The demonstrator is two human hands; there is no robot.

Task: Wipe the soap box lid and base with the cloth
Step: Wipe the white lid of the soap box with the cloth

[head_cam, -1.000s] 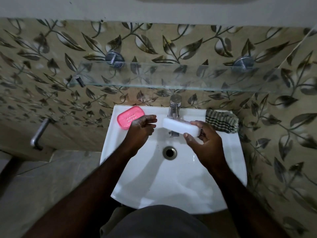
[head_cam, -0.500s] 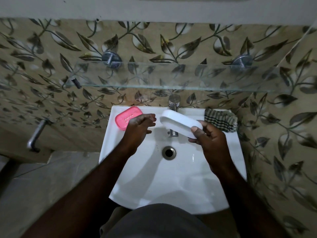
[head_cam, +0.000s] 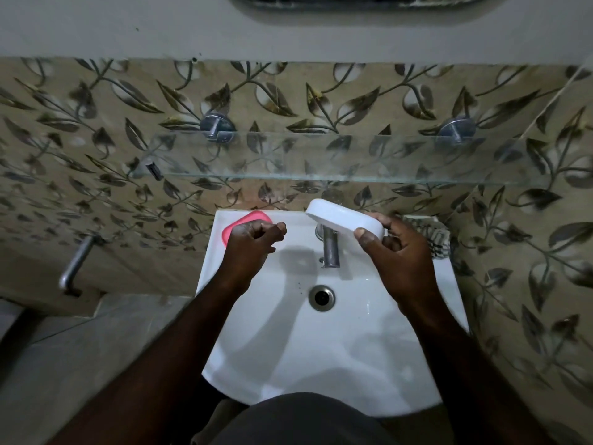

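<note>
The white soap box lid (head_cam: 343, 218), tilted above the tap (head_cam: 330, 248), is pinched at its right end by the right hand (head_cam: 401, 255). The left hand (head_cam: 250, 245) curls over the pink base (head_cam: 244, 220), far left, its hold unclear; it would best fetch the cloth (head_cam: 433, 239), far right.

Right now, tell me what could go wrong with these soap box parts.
The right hand pinches the white soap box part by one end, tilted above the tap; it could slip and hit the tap or sink. The pink soap box part lies at the sink's back left corner, partly hidden by the left hand; a nudge might push it off.
</note>
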